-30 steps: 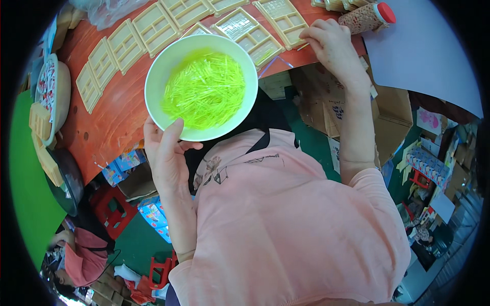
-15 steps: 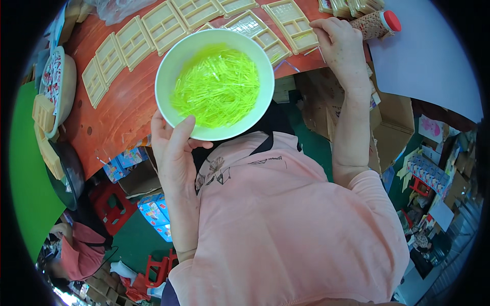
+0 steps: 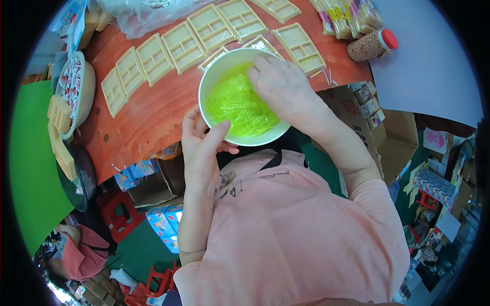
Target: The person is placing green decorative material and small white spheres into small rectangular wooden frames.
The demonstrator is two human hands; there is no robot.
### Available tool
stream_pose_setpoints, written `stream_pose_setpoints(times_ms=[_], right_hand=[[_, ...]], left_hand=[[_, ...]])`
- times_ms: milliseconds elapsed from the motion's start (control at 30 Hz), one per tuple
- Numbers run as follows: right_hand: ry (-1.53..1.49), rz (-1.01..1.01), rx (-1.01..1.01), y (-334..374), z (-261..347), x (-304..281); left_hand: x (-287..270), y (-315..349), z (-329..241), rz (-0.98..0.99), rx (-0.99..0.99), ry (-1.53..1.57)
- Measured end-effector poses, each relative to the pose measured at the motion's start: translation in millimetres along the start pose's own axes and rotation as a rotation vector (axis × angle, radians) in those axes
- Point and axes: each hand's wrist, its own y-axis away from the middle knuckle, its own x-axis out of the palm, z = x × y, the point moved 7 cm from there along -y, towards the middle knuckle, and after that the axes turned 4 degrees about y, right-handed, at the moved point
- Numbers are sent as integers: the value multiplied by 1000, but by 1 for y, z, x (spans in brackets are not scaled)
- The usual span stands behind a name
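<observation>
A white bowl [image 3: 203, 102] full of thin, bright yellow-green plastic sticks [image 3: 240, 109] is held over the table's near edge, in front of my body. My left hand [image 3: 201, 140] grips it at the near left, thumb on the rim and fingers beneath. Inside the bowl, at its far right, is my right hand [image 3: 283, 89] with bent fingers; its fingertips are hidden, so what they pinch cannot be seen. Just beyond, a compartmented cream tray [image 3: 298, 48] lies on the table with a little yellow-green in one compartment. Other trays [image 3: 181, 47] stand in a curved row to the left, several in number.
The red-brown table [image 3: 148, 120] carries a clear jar with a red lid [image 3: 372, 45], filled packs [image 3: 347, 18] at the far right, small loose sticks [image 3: 326, 76] and a plastic bag [image 3: 148, 18]. A basin [image 3: 84, 92] stands left. Open cardboard boxes [image 3: 398, 143] sit below on the right.
My right hand has moved left from the tray into the bowl. The view has shifted, so the bowl and my left hand appear further right and slightly lower.
</observation>
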Motion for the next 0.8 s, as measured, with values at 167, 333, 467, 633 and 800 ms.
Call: stream_pose_setpoints(times_ms=[167,333,467,633,800], right_hand=[[44,75,139,-4,-6,8],[-47,5,155,-9,-15,-1],[-210,-70,148,-11,-16,-18],[-226,-336,143,-28,-93,-28],[-86,-145,168,-55,-196,58]], left_hand=[[7,-5,-7,25,34,6],[9,-12,-7,32,15,26],[9,-21,-9,39,-3,44],[1,-22,-11,-1,17,68],[-3,-17,-14,-17,17,89]])
